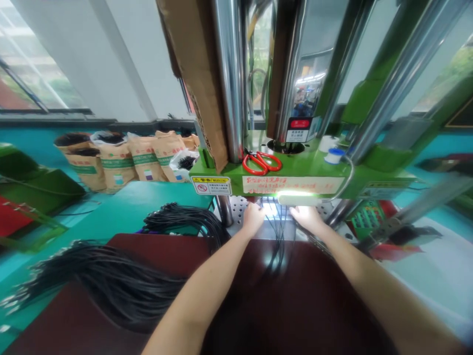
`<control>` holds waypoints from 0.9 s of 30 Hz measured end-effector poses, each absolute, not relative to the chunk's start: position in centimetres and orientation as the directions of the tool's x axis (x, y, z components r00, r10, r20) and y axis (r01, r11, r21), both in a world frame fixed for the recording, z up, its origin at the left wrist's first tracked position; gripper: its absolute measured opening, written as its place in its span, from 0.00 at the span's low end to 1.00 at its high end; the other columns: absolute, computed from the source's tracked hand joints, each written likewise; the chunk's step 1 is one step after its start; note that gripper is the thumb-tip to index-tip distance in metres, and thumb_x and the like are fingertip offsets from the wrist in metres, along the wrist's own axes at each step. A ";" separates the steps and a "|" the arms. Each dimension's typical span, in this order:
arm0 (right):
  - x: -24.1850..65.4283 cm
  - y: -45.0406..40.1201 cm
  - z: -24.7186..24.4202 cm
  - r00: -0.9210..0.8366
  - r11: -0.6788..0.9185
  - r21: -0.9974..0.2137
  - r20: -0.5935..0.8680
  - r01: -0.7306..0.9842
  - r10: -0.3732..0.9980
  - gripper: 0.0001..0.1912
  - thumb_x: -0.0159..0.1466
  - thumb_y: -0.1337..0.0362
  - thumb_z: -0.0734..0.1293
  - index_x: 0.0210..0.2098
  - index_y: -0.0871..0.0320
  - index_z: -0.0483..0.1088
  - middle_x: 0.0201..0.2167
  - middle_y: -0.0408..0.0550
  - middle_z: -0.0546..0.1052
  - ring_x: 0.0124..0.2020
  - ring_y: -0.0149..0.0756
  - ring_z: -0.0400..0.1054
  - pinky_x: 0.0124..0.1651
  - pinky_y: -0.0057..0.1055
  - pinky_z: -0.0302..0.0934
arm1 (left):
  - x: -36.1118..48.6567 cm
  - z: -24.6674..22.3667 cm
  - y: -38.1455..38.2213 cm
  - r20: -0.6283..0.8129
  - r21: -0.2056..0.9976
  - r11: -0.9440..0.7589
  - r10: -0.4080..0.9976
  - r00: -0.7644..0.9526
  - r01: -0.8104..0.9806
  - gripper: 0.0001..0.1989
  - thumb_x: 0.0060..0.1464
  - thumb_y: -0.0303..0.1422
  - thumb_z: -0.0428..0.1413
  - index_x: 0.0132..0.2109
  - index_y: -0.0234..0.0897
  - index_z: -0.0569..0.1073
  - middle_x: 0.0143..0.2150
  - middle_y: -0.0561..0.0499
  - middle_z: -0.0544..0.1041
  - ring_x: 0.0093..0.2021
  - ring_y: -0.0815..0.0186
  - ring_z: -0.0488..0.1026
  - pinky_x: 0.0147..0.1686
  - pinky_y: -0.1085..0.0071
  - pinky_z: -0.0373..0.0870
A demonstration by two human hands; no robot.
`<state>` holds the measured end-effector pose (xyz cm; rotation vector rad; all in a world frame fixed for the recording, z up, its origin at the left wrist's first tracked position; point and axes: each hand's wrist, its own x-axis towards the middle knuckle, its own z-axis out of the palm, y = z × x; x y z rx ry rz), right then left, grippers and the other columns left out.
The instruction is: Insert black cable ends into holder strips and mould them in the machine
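Beneath the green press head, my left hand (253, 217) is closed at the left edge of a bright metal mould plate (271, 211). At the plate's right edge is my right hand (306, 217), its fingers bent in against it and partly hidden by glare and the lamp. Several thin black cables (278, 234) run across the plate between my hands and hang toward me over the dark red tabletop (314, 296). Just above my right hand, a lit white lamp (300, 199) on a bent arm shines on the plate.
Red-handled scissors (260, 163) and a blue-and-white spool (334, 156) rest on the green press head (229, 173). Bundles of black cables (121, 281) lie at left. Paper sacks (120, 165) stand beyond the green table (148, 193). Steel columns (231, 88) rise ahead.
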<state>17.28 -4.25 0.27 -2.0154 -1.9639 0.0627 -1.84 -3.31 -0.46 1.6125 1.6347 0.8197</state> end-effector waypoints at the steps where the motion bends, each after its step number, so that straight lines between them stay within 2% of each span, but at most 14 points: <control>1: 17.3 -4.4 0.2 0.058 -0.015 -0.237 0.176 0.971 0.983 0.11 0.60 0.65 0.61 0.29 0.65 0.73 0.30 0.56 0.76 0.35 0.43 0.70 0.39 0.36 0.61 | -1.9 -0.5 -3.3 0.003 0.778 -0.019 1.000 0.026 0.628 0.17 0.52 0.31 0.50 0.50 0.34 0.65 0.28 0.49 0.74 0.37 0.63 0.73 0.38 0.69 0.66; 3: 17.5 -4.5 0.2 0.067 -0.033 -0.200 0.168 0.979 0.983 0.13 0.61 0.67 0.59 0.32 0.65 0.74 0.33 0.57 0.76 0.38 0.44 0.70 0.40 0.35 0.60 | -1.8 -0.4 -3.5 0.055 0.691 -0.085 0.996 0.065 0.717 0.18 0.53 0.30 0.49 0.51 0.35 0.66 0.32 0.47 0.76 0.43 0.60 0.71 0.44 0.66 0.64; 5: 17.7 -4.3 0.1 0.070 -0.040 -0.174 0.168 0.984 0.983 0.14 0.62 0.67 0.56 0.36 0.64 0.73 0.35 0.57 0.77 0.38 0.42 0.70 0.41 0.34 0.60 | -1.6 -0.4 -3.7 0.082 0.602 -0.125 0.992 0.095 0.789 0.18 0.54 0.29 0.47 0.52 0.34 0.66 0.37 0.44 0.76 0.45 0.58 0.71 0.46 0.64 0.63; 9: 18.0 -4.0 -0.5 0.052 -0.031 -0.127 0.166 0.991 0.985 0.14 0.65 0.65 0.56 0.40 0.63 0.71 0.36 0.52 0.76 0.38 0.36 0.70 0.44 0.36 0.60 | -1.3 -0.2 -3.6 0.086 0.451 -0.154 0.988 0.128 0.879 0.18 0.54 0.26 0.43 0.50 0.33 0.68 0.38 0.41 0.76 0.43 0.56 0.72 0.43 0.63 0.64; 13: 17.8 -4.1 -0.1 0.034 -0.018 -0.100 0.159 0.995 0.987 0.15 0.64 0.66 0.55 0.40 0.64 0.72 0.38 0.55 0.76 0.42 0.40 0.69 0.46 0.35 0.58 | -1.1 0.5 -3.1 0.072 0.354 -0.152 0.988 0.135 0.923 0.17 0.53 0.25 0.43 0.47 0.33 0.69 0.36 0.42 0.76 0.41 0.57 0.73 0.40 0.64 0.66; 19: 15.1 -5.6 2.2 0.032 -0.020 -0.075 0.163 0.997 0.986 0.19 0.64 0.59 0.54 0.41 0.60 0.73 0.39 0.57 0.76 0.44 0.46 0.69 0.44 0.36 0.59 | -0.2 2.5 -3.6 0.099 0.296 -0.176 0.983 0.153 0.939 0.15 0.56 0.33 0.43 0.48 0.38 0.69 0.44 0.44 0.74 0.44 0.59 0.72 0.42 0.65 0.67; 24: 13.3 -5.9 2.1 0.059 -0.050 -0.072 0.123 0.996 0.991 0.16 0.62 0.62 0.56 0.40 0.62 0.71 0.39 0.59 0.76 0.41 0.44 0.71 0.41 0.34 0.61 | 0.7 3.0 -4.7 0.075 0.277 -0.214 0.977 0.201 0.937 0.14 0.53 0.32 0.48 0.44 0.34 0.71 0.37 0.43 0.77 0.40 0.58 0.74 0.39 0.65 0.69; 27: 13.7 -5.6 1.5 0.054 -0.046 -0.067 0.121 0.997 0.991 0.14 0.60 0.65 0.56 0.39 0.62 0.71 0.39 0.58 0.76 0.41 0.44 0.71 0.41 0.33 0.61 | 0.7 2.5 -4.7 0.082 0.279 -0.215 0.976 0.200 0.936 0.13 0.52 0.30 0.48 0.43 0.33 0.72 0.36 0.42 0.77 0.40 0.58 0.74 0.39 0.65 0.69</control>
